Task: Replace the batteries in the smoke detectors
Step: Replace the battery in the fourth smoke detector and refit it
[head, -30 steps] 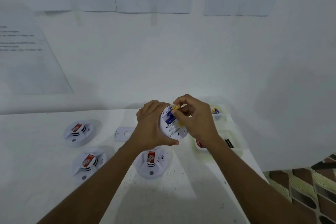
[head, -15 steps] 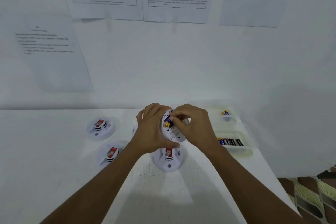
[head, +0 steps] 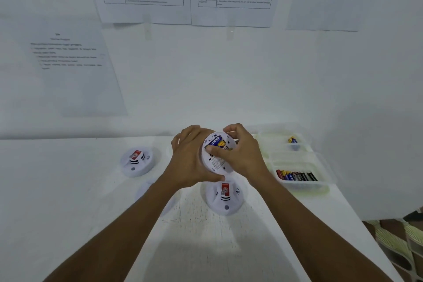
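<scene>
1. White smoke detector (head: 217,160), head view: left hand (head: 190,160) grips its left rim, right hand (head: 243,155) curls round its right rim
2. Blue-yellow battery (head: 217,143), pinched by fingertips a second ago, now lies in the detector's bay under the right thumb (head: 214,149), seemingly seated

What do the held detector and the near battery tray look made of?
The held detector looks like white moulded plastic, smooth, with a printed label on it. The near battery tray is probably thin clear plastic, since the batteries show through its wall.
</scene>
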